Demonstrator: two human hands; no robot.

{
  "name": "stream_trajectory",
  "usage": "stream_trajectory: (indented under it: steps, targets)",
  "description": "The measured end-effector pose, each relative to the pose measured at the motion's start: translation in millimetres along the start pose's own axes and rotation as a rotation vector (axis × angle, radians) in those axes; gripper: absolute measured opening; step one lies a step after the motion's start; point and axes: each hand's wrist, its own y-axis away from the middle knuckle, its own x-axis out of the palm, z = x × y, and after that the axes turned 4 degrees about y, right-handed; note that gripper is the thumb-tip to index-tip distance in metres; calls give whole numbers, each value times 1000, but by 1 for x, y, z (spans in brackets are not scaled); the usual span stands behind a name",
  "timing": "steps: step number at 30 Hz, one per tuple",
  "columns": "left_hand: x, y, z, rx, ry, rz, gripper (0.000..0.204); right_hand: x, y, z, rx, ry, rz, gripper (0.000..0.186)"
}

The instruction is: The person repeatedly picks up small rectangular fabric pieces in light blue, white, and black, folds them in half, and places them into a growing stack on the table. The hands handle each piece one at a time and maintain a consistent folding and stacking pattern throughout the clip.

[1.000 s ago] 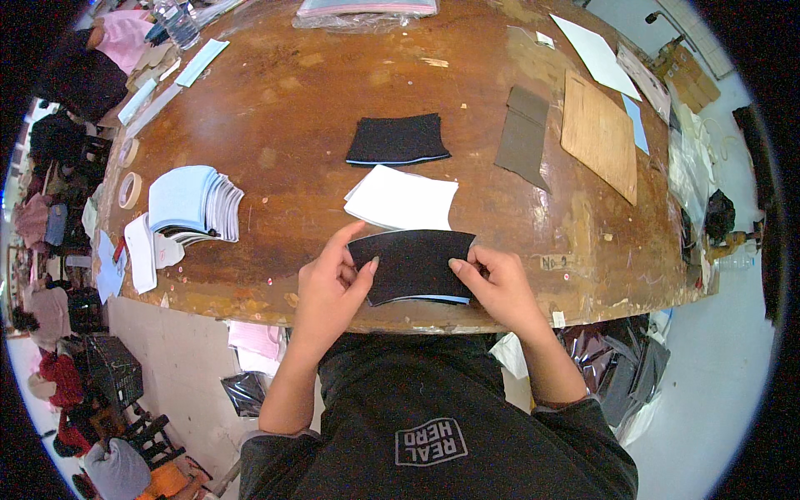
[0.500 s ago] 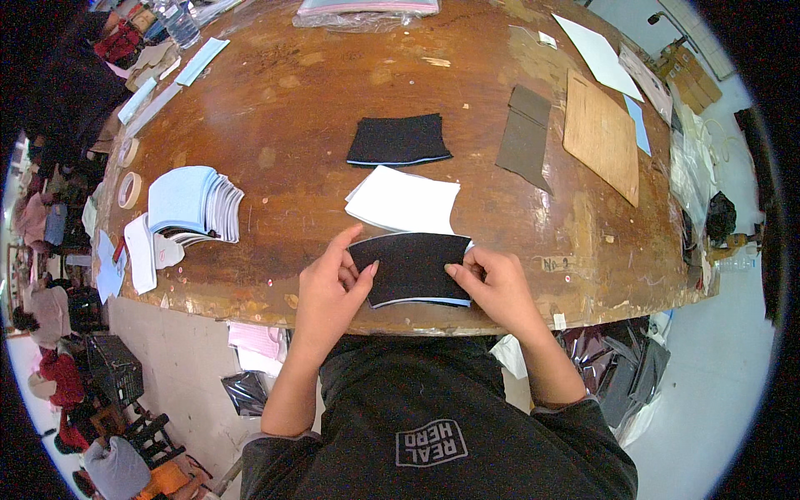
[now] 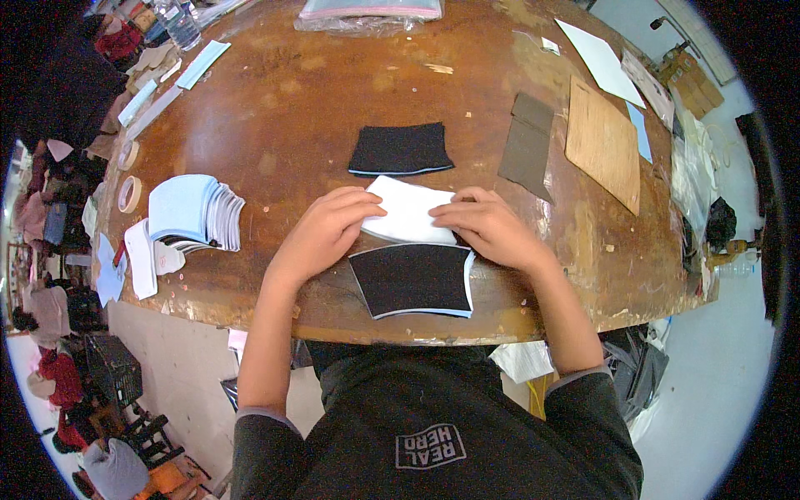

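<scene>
A white curved-edge piece (image 3: 412, 210) tops a small white stack on the table in front of me. My left hand (image 3: 329, 229) grips its left edge, fingers bent together over the top. At the right edge my right hand (image 3: 493, 227) holds it the same way, with both thumbs mostly hidden. Just nearer to me lies a black curved piece (image 3: 412, 279) on white and light-blue layers, touched by neither hand. Beyond the white stack sits a stack of black pieces (image 3: 400, 148) with a light-blue edge showing underneath.
On the left of the wooden table (image 3: 275, 142) stands a fanned stack of light-blue and white pieces (image 3: 187, 208), near tape rolls (image 3: 130, 193). To the right lie a dark brown strip (image 3: 527, 150) and a tan board (image 3: 602, 146). A clear plastic package (image 3: 371, 12) is at the far edge.
Both hands have let go of the black piece, leaving it flat near the table edge. They have moved away from me and taken hold of the white piece's two sides.
</scene>
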Motion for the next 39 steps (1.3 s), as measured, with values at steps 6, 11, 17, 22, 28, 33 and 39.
stream_trajectory:
  steps: [6,11,17,22,28,33,39]
  targets:
    - [8,-8,-1,-61,-216,58,28,-11,-8,-3,-106,309,-1,24]
    - [10,-5,7,28,-324,45,26,-4,-8,-9,-224,315,-114,22]
    - [16,-13,8,52,-289,-22,24,5,-14,-16,-34,47,-76,14]
    - [23,-18,4,-9,-280,-85,30,-3,-25,1,203,-157,-178,15]
    - [31,-31,1,-19,-388,-140,35,-2,-29,3,267,-169,-144,11]
    - [36,-35,-1,-70,-444,-152,34,3,-31,0,185,-116,-191,8]
    - [39,-39,1,-111,-503,-119,34,3,-38,5,252,-89,-274,7]
